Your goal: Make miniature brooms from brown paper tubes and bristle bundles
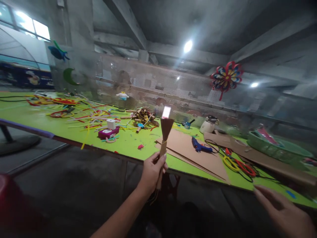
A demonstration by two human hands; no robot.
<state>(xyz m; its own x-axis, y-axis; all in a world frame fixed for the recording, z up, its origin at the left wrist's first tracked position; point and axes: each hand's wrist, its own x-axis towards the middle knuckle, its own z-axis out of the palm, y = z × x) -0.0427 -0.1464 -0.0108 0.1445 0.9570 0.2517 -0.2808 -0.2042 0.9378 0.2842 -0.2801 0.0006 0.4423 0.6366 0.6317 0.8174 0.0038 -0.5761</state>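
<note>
My left hand (pixel 151 172) is closed around the slim handle of a small brown broom-shaped piece (pixel 167 129), apparently paper or cardboard. It is held upright, its fringed end flaring at the top and a pale tie round its neck. A pixelated white patch covers what is at its tip. Thin strands hang below the fist. At the lower right, my right hand (pixel 282 211) is slightly blurred and holds nothing I can see, its fingers extended near the table edge. Closest to it lie scissors with red handles (pixel 245 168) and a pair with yellow handles (pixel 230 163).
Brown cardboard sheets (pixel 183 148) lie on the green table (pixel 131 145), with a blue glue gun (pixel 201 145) on top. Further off are a green basket (pixel 277 147), a jug (pixel 209 125), a purple box (pixel 108 132), and heaped colourful strips (pixel 95 115). A perforated screen (pixel 170 86) stands behind.
</note>
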